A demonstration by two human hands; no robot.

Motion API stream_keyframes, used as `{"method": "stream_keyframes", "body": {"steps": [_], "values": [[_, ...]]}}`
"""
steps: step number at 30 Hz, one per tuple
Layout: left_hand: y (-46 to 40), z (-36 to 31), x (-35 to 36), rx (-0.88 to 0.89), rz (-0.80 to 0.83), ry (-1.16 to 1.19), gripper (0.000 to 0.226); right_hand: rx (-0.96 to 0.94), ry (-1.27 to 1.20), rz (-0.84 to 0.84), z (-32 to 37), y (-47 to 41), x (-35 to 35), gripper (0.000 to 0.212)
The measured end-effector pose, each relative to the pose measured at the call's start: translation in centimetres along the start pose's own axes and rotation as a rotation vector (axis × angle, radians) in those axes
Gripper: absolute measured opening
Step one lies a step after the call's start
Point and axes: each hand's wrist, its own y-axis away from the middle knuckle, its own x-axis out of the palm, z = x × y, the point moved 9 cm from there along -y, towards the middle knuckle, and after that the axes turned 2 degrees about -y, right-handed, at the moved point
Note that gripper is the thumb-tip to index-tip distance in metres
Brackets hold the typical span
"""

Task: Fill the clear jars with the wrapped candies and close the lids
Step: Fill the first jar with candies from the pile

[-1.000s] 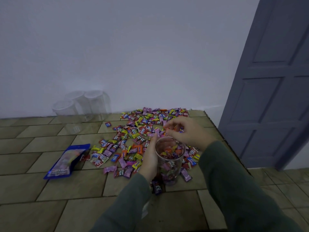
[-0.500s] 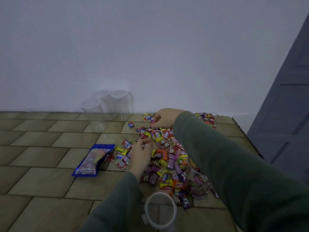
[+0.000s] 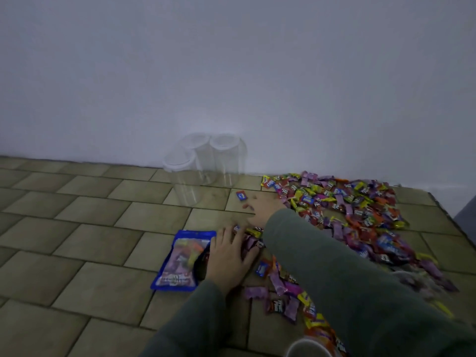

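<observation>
Head view, items on the tiled surface (image 3: 103, 212):

- Your left hand (image 3: 228, 256): fingers spread flat, pressing on wrapped candies (image 3: 360, 210) beside the blue candy bag (image 3: 180, 261); it grips nothing.
- Your right hand (image 3: 260, 210): reaching across to the left edge of the heap, blurred; I cannot tell whether it grips anything.
- Candies: a wide scatter, right of centre, running to the wall.
- Three clear jars (image 3: 206, 166): upright, clustered against the wall, well apart from your hands.
- One jar rim (image 3: 309, 349): bottom edge, below your right sleeve.
</observation>
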Motion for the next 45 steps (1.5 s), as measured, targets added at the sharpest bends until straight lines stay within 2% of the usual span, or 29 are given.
{"method": "stream_keyframes", "body": {"steps": [5,8,13,17,22,26,28,30,32,37,45], "values": [[-1.3,0.5,0.4,0.017,-0.028,0.015,0.079,-0.008,0.014,-0.097,-0.7,-3.1,1.4,0.051],[-2.4,0.7,0.4,-0.012,-0.049,0.022,0.070,-0.027,0.050,-0.136,-0.7,-4.4,2.0,0.056],[-3.8,0.7,0.5,-0.088,-0.056,-0.016,0.060,-0.043,0.086,-0.087,-0.9,-6.4,4.1,0.062],[-4.7,0.3,0.3,-0.062,-0.074,0.038,0.045,-0.053,0.046,-0.056,-1.4,-7.0,4.9,0.059],[-5.4,-0.2,0.1,-0.019,-0.066,0.095,0.036,0.014,0.007,-0.198,-2.9,-5.8,4.1,0.044],[-4.5,0.4,-0.5,-0.171,-0.043,-0.041,0.053,0.055,0.069,-0.289,-3.3,-4.6,3.2,0.035],[-3.8,1.0,0.2,-0.249,0.025,-0.035,0.067,0.075,0.064,-0.318,-3.6,-3.9,3.2,0.039],[-3.3,1.3,0.8,-0.264,0.064,-0.020,0.069,0.118,0.048,-0.314,-4.1,-3.2,3.6,0.049],[-3.4,1.0,1.0,-0.225,0.045,-0.007,0.063,0.168,0.069,-0.277,-4.6,-2.7,4.1,0.054],[-4.1,-0.4,0.3,-0.093,-0.056,-0.019,0.046,0.179,0.035,-0.284,-4.7,-2.2,3.6,0.035],[-5.3,-1.9,0.6,0.017,-0.081,0.002,0.033,0.182,-0.001,-0.268,-4.5,-2.0,3.5,0.022]]}}
